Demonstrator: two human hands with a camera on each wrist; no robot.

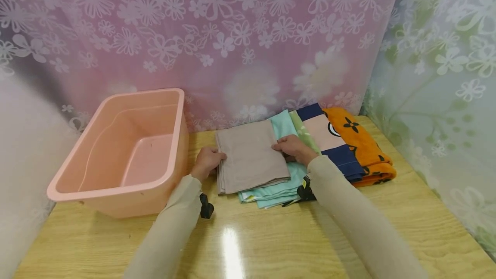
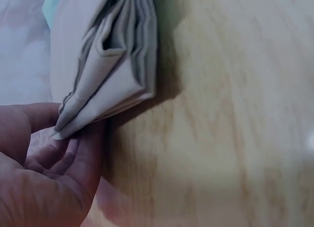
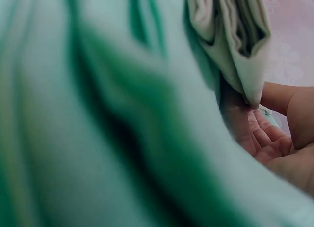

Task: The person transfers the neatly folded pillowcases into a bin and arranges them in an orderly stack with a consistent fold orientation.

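Observation:
A folded beige-grey cloth (image 1: 252, 154) lies partly over a folded mint-green cloth (image 1: 284, 126) in the head view. My left hand (image 1: 208, 160) grips its left edge, thumb on top and fingers underneath. In the left wrist view the layered folds of the beige cloth (image 2: 98, 65) sit between thumb and fingers of the left hand (image 2: 54, 168). My right hand (image 1: 295, 147) pinches the right edge. The right wrist view shows that hand (image 3: 279, 133) holding a corner of the beige cloth (image 3: 240, 45), with blurred mint-green cloth (image 3: 122, 119) close in front.
A pink plastic basin (image 1: 116, 188) stands on the left of the wooden table (image 1: 271, 240). To the right, a navy-and-pink folded cloth (image 1: 325, 134) and an orange patterned cloth (image 1: 358, 141) lie beside the mint one. Floral curtains (image 1: 240, 46) hang behind the table.

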